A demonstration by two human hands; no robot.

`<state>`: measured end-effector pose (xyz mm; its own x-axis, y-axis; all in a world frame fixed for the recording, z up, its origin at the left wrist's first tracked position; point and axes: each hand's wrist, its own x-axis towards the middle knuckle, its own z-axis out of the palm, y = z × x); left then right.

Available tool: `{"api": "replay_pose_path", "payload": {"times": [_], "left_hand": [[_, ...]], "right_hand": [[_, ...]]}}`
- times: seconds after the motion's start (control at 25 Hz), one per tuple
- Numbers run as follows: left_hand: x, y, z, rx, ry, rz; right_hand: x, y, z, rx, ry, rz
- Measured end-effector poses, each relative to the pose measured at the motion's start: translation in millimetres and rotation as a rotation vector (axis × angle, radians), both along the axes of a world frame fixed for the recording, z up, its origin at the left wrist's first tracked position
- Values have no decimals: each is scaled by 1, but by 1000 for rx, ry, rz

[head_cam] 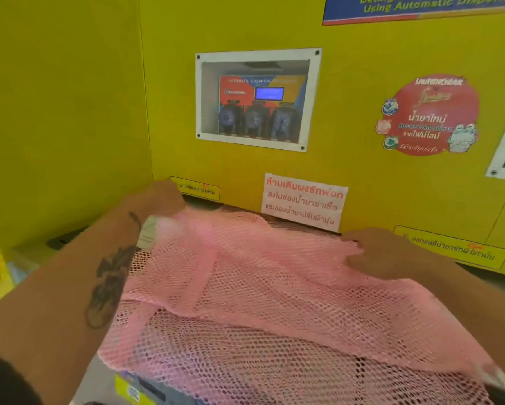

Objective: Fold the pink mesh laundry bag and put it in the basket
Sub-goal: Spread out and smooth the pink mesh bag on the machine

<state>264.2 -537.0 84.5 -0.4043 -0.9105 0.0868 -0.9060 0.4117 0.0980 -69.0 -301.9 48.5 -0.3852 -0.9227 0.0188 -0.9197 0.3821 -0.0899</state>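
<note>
Light: bright, even, diffuse; source not seen | Shadows: soft, cast under the pink mesh bag and the left forearm | Glare: faint sheen noted on the dispenser window | Blur: overall softness, small print smeared | Distortion: lines bent toward the edges

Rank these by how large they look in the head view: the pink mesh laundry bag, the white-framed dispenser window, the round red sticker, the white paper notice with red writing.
1. Pink mesh laundry bag, though nearness to the camera enlarges it.
2. White-framed dispenser window.
3. Round red sticker.
4. White paper notice with red writing, close to the sticker in size, so that order is unsure.
</note>
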Motion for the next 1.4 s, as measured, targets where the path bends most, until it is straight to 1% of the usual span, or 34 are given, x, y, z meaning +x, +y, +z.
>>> {"api": "replay_pose_path", "payload": {"times": [0.04, 0.08, 0.12, 0.16, 0.2, 0.28, 0.36, 0.4, 0.44, 0.48, 0.52, 0.64, 0.76, 0.8, 0.84, 0.88, 1.0, 1.04, 1.08, 1.12, 1.24, 1.28, 1.36, 1.4], "left_hand": [[7, -3, -9, 7, -210, -24], [10, -5, -17, 18, -293, -48], [8, -8, -23, 31, -264, -73], [3, -6, -26, 11, -201, -89], [-5, -5, -27, -35, -60, -77], [-23, -6, -30, -151, 208, -87], [-41, -7, -29, -167, 423, -149], [-53, -7, -30, -140, 478, -182], [-64, -7, -32, -110, 494, -202], [-73, -10, -35, -89, 473, -211], [-83, -13, -41, -73, 430, -203], [-103, -36, -60, -16, 276, -159], [-114, -50, -72, 130, 133, -171], [-116, -54, -77, 144, 115, -173], [-119, -56, -80, 126, 124, -173], [-122, -57, -81, 84, 173, -176], [-125, -58, -67, -64, 446, -103], [-123, -61, -59, -109, 521, -54], [-120, -65, -51, -127, 551, -4], [-116, -69, -45, -125, 529, 28], [-107, -73, -40, -43, 332, 51], [-108, -70, -39, -51, 306, 53], [-113, -56, -33, -106, 341, -13], [-115, -42, -28, -113, 386, -104]], "right_hand": [[2, -1, -3, 33, -44, 14], [4, -1, -5, 47, -79, 14], [5, -1, -7, 58, -111, 2], [5, -1, -9, 70, -131, -19], [5, 0, -10, 80, -115, -48], [2, 2, -13, 47, 9, -104], [-3, 6, -18, 12, 82, -96], [-6, 11, -21, 37, 44, -57], [-9, 15, -25, 65, -40, -8], [-9, 18, -28, 67, -117, 38], [-10, 21, -30, 25, -132, 74], [-15, 17, -32, -162, -15, 89], [-13, 6, -31, -170, 37, 92], [-11, 0, -32, -152, 48, 89], [-9, -5, -33, -128, 53, 81], [-7, -9, -35, -93, 54, 67], [-2, -19, -41, -6, 68, 35], [-2, -20, -41, -20, 69, 24], [-3, -20, -40, -49, 68, 14], [-4, -19, -37, -82, 69, 10], [-3, -11, -26, -156, 83, 25], [-3, -6, -21, -184, 71, 46], [-3, 13, -12, -218, -5, 113], [-3, 24, -7, -201, -50, 158]]}}
